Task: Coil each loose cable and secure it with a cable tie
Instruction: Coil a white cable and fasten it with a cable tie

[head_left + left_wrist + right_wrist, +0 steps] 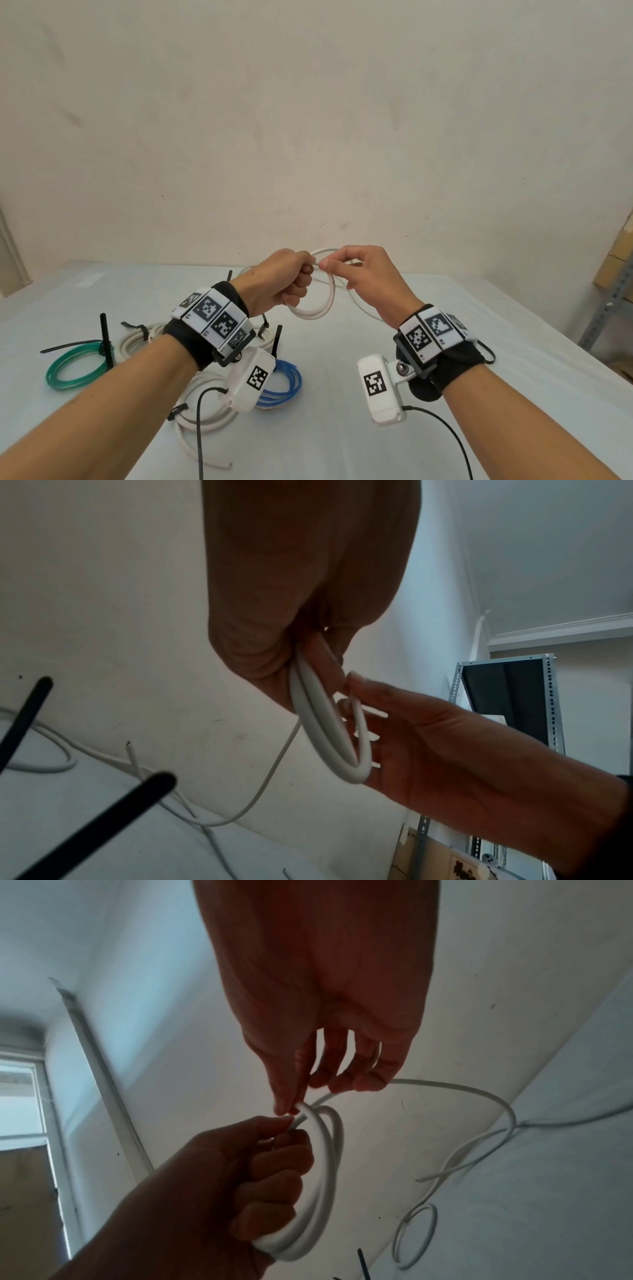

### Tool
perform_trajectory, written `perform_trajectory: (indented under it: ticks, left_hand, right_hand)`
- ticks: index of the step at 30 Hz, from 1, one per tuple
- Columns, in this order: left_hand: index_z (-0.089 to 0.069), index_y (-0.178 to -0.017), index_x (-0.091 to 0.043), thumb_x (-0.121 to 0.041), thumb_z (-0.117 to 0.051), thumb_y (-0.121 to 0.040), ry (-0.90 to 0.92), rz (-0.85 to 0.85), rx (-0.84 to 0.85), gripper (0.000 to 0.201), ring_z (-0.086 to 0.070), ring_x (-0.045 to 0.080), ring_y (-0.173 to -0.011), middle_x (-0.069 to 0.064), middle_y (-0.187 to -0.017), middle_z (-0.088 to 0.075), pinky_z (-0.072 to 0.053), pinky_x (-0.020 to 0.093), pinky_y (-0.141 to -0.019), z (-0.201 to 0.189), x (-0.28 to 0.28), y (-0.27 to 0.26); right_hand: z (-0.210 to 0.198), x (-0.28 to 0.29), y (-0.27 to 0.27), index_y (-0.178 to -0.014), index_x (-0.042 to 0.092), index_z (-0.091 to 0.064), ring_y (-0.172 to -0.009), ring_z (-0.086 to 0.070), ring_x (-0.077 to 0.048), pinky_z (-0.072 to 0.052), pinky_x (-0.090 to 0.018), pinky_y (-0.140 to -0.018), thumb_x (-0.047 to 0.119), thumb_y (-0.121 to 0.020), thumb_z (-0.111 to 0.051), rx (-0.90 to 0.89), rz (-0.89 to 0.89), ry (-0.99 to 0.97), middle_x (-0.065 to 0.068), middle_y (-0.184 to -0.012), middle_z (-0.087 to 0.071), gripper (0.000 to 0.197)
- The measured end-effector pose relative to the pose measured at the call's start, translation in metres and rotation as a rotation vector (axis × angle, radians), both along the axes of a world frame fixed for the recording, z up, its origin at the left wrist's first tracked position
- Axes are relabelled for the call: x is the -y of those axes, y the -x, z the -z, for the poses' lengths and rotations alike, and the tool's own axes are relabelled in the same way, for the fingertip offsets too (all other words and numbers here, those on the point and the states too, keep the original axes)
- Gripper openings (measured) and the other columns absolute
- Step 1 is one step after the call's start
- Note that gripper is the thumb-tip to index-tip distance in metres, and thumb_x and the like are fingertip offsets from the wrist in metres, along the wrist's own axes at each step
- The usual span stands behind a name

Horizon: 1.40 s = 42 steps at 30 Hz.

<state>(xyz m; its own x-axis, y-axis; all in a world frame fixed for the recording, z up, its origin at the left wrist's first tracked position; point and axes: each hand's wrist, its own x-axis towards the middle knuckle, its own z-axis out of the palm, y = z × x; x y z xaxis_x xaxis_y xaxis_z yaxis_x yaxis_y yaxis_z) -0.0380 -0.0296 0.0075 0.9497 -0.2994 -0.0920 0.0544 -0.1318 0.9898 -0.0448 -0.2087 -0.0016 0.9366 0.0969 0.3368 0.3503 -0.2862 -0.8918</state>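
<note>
Above the table I hold a white cable [325, 305] wound into a small coil of two or three loops. My left hand [291, 277] grips the coil in a fist; the loops [329, 729] hang out below the curled fingers. My right hand [337, 263] pinches the cable's free run between thumb and forefinger right next to the left fist, seen from below in the right wrist view [291, 1110]. The rest of the white cable [479, 1150] trails down onto the table behind the hands, its loose end [419, 1180] lying there.
On the white table [445, 411], under my left forearm, lie tied coils: a green one [73, 368], a blue one [286, 383] and two white ones [137, 342] [205, 407], with black cable ties [104, 330] sticking up. A metal shelf [609, 305] with cardboard boxes stands right.
</note>
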Motion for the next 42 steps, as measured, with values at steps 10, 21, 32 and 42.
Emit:
perform_trajectory:
  ticks: [10, 21, 32, 42]
  left_hand:
    - [-0.037, -0.073, -0.022, -0.021, -0.045, -0.100, 0.167, 0.075, 0.005, 0.028, -0.010, 0.014, -0.053, -0.003, -0.065, -0.014, -0.013, 0.025, -0.045, 0.000, 0.002, 0.006]
    - [-0.051, -0.070, -0.016, 0.007, -0.080, -0.080, 0.031, 0.141, 0.134, 0.038, -0.025, 0.011, -0.050, -0.002, -0.063, -0.026, -0.025, 0.020, -0.043, 0.011, -0.005, 0.008]
    - [-0.066, -0.069, -0.014, 0.000, -0.086, -0.077, 0.010, 0.124, 0.140, 0.025, -0.024, 0.013, -0.053, -0.001, -0.062, -0.029, -0.019, 0.024, -0.046, 0.009, 0.000, 0.012]
    - [-0.045, -0.068, -0.022, -0.035, -0.057, -0.105, 0.187, 0.148, -0.134, 0.041, -0.014, 0.006, -0.045, -0.006, -0.063, -0.015, -0.011, 0.018, -0.040, 0.005, -0.001, 0.015]
  right_hand:
    - [0.006, -0.006, 0.014, -0.113, 0.007, -0.055, -0.066, -0.069, -0.033, -0.061, -0.039, -0.068, 0.003, -0.085, -0.083, -0.069, -0.123, -0.348, -0.015, -0.085, -0.065, 0.040]
    - [0.011, 0.003, 0.008, -0.110, -0.007, -0.071, -0.099, -0.069, -0.027, -0.061, -0.031, -0.086, 0.005, -0.091, -0.075, -0.281, -0.258, -0.451, -0.028, -0.117, -0.073, 0.023]
    - [0.009, 0.015, 0.012, -0.126, -0.010, -0.067, -0.101, -0.070, -0.021, -0.061, -0.029, -0.090, 0.003, -0.102, -0.056, -0.483, -0.361, -0.620, -0.020, -0.116, -0.069, 0.029]
    - [0.009, 0.017, 0.014, -0.122, -0.010, -0.064, -0.088, -0.074, -0.030, -0.064, -0.033, -0.078, -0.009, -0.099, -0.056, -0.478, -0.248, -0.769, -0.024, -0.108, -0.072, 0.024]
